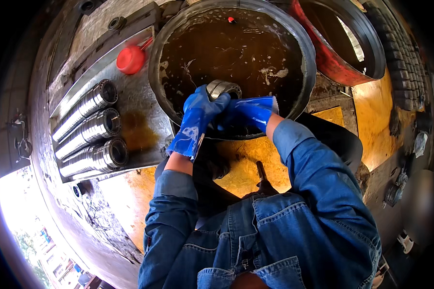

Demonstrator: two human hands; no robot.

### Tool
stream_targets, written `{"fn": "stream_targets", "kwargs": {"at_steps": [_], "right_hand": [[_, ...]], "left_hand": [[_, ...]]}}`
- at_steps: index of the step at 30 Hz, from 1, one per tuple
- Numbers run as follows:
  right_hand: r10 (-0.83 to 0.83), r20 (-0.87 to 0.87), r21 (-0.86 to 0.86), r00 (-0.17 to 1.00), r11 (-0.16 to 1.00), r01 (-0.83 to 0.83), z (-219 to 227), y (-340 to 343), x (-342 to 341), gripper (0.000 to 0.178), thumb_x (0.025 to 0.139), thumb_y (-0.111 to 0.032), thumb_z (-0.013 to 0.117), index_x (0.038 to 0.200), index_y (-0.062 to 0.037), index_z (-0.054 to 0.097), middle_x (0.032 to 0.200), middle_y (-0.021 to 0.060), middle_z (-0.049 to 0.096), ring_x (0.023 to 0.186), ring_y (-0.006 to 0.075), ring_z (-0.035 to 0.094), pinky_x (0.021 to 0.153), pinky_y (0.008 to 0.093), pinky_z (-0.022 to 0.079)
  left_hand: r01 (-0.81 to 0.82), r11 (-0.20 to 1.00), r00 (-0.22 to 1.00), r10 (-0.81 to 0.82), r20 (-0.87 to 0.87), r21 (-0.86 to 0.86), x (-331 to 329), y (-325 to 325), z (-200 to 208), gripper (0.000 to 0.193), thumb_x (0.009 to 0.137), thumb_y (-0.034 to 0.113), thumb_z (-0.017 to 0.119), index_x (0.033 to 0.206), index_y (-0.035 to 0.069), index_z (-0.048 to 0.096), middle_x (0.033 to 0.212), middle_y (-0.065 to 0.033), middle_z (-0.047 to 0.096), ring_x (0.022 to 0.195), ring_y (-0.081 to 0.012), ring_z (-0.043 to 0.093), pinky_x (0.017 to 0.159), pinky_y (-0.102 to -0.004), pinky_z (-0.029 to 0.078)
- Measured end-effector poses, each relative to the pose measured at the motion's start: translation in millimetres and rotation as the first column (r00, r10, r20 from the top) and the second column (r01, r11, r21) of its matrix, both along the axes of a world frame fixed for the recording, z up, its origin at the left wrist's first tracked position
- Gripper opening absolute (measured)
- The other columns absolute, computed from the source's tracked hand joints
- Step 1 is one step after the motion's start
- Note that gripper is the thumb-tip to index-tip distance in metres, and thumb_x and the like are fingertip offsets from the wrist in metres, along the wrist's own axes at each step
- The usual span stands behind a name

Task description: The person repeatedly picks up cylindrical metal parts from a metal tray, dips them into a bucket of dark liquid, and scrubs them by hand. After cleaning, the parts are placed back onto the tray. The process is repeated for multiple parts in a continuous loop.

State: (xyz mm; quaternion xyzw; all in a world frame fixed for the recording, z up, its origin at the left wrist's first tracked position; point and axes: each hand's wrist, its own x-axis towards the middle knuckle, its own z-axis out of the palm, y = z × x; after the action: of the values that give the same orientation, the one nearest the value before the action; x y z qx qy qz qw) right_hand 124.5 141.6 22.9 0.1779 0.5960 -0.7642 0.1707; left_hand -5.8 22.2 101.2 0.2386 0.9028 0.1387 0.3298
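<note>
Both my hands wear blue rubber gloves and meet over the near edge of a round tub of brown liquid. My left hand is closed around the near side of a short stack of shiny metal bearing rings, its thumb lying across toward the right. From the right, my right hand presses in against the lower side of the same rings, its fingers largely hidden behind the left glove. The rings are tilted above the liquid, with their open end facing right. A small red object floats near the tub's far side.
Left of the tub, a metal tray bears three rows of stacked bearing rings and a red dipper. A large red-sided ring-shaped container stands at the right. Beyond it are rows of dark rings.
</note>
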Motion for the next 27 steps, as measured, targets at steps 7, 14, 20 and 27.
{"fn": "stream_targets", "kwargs": {"at_steps": [7,14,20,27], "right_hand": [[-0.115,0.185,-0.542,0.976,0.817,0.199,-62,-2,0,0.048,0.099,-0.008,0.06,0.146,-0.0043,0.049,0.141,0.014,0.058,0.13,0.0256,0.054,0.107,0.0377,0.044],[-0.03,-0.199,0.099,0.979,0.994,0.051,2,-16,11,0.042,0.101,-0.025,0.06,0.138,-0.0044,0.058,0.13,0.0118,0.065,0.12,0.0226,0.06,0.103,0.0341,0.047],[-0.002,0.162,-0.168,0.987,0.985,0.029,-58,-4,-6,0.026,0.095,-0.008,0.064,0.121,-0.0059,0.067,0.114,0.009,0.07,0.1,0.0191,0.067,0.083,0.0322,0.054],[-0.188,0.317,-0.56,0.929,0.754,0.344,-87,-30,-13,0.019,0.099,-0.021,0.062,0.113,-0.0109,0.07,0.099,0.0076,0.07,0.085,0.0186,0.063,0.075,0.0278,0.049]], "left_hand": [[0.038,0.999,0.994,-0.04,-0.101,-0.024,0,6,-11,0.091,0.08,0.066,0.071,0.141,0.0,0.054,0.128,-0.0227,0.069,0.12,-0.0373,0.066,0.103,-0.0423,0.052],[0.003,1.0,1.0,-0.003,0.01,-0.016,2,2,9,0.087,0.082,0.064,0.07,0.14,0.001,0.055,0.133,-0.0254,0.065,0.126,-0.0383,0.062,0.106,-0.0427,0.05],[-0.026,1.0,0.999,0.026,0.03,-0.011,0,-2,15,0.091,0.083,0.064,0.071,0.144,0.0,0.051,0.133,-0.0275,0.064,0.127,-0.04,0.061,0.107,-0.0436,0.049],[-0.001,1.0,0.998,0.001,0.061,0.013,1,7,8,0.085,0.084,0.062,0.071,0.14,-0.001,0.056,0.13,-0.0248,0.067,0.123,-0.0399,0.064,0.104,-0.0438,0.051]]}}
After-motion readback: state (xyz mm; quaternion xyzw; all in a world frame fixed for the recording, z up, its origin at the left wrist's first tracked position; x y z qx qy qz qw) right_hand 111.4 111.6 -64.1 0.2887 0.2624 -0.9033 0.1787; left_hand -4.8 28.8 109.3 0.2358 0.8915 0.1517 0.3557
